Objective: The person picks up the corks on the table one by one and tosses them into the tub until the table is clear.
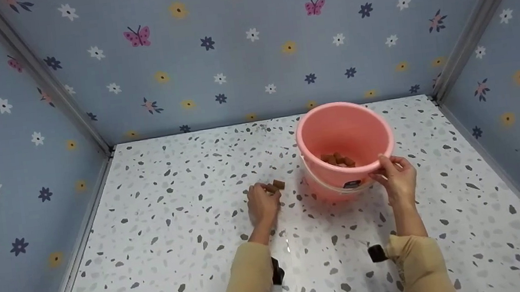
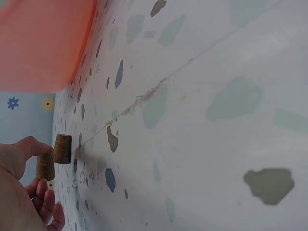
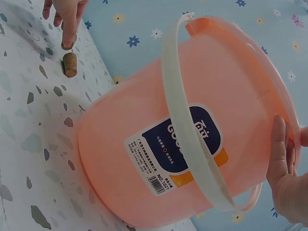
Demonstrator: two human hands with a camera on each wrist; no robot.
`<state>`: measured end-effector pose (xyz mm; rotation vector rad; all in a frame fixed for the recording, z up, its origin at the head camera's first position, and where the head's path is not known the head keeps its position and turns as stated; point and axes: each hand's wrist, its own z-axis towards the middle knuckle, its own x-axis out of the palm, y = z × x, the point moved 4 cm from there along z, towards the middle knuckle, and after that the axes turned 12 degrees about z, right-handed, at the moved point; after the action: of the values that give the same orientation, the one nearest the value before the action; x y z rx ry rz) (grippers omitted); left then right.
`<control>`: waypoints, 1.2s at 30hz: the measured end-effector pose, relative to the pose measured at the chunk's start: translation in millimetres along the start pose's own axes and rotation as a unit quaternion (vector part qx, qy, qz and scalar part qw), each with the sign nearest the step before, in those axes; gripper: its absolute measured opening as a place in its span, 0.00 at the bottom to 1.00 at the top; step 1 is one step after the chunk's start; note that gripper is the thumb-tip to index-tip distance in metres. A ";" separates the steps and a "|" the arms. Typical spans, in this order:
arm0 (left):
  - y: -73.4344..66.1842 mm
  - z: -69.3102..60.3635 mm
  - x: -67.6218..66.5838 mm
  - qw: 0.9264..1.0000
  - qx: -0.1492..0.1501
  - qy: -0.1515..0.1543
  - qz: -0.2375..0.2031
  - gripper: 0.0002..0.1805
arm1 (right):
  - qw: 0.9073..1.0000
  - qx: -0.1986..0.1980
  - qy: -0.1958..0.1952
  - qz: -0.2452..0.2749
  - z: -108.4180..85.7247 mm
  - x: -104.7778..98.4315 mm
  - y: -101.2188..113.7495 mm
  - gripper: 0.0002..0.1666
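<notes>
My left hand [image 1: 263, 203] reaches down to the speckled surface and pinches a cork [image 2: 45, 166] between thumb and fingers. A second cork [image 1: 279, 184] lies just beyond the fingertips, and it also shows beside the pinched one in the left wrist view. To the right stands a pink bucket [image 3: 139, 120], with several corks [image 1: 337, 160] at its bottom. My right hand [image 1: 398, 181] grips the bucket's near right rim, thumb and fingers on either side of it. A white handle [image 3: 180, 110] hangs down across the bucket's label [image 3: 163, 149].
The white tabletop [image 1: 179, 253] carries grey speckles and a thin seam. Blue flowered panels [image 1: 232, 71] rise behind it and at both sides, joined by grey corner strips. Black wrist cameras [image 1: 377, 253] sit by both sleeves.
</notes>
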<state>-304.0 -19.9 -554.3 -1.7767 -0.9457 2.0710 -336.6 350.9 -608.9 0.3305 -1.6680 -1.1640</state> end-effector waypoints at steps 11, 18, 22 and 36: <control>-9.6 1.4 -17.6 0.997 0.031 -0.045 -0.059 0.09 | 1.000 -0.001 -0.005 -0.019 -2.1 1.2 1.9 0.30; -23.0 1.4 -33.0 0.993 0.050 -0.062 -0.084 0.09 | 1.000 -0.006 0.002 -0.014 -3.2 0.8 1.8 0.29; -31.2 0.8 -40.7 0.992 0.055 -0.058 -0.097 0.10 | 1.000 -0.008 0.003 -0.017 -3.4 0.8 1.4 0.29; -67.5 -7.9 -66.6 0.977 0.131 -0.080 -0.151 0.13 | 1.000 0.000 0.004 0.000 0.4 0.0 -1.1 0.29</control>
<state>-296.2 -4.7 -460.7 -1.2676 -0.8733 2.0517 -337.3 350.5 -609.9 0.3344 -1.6602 -1.1603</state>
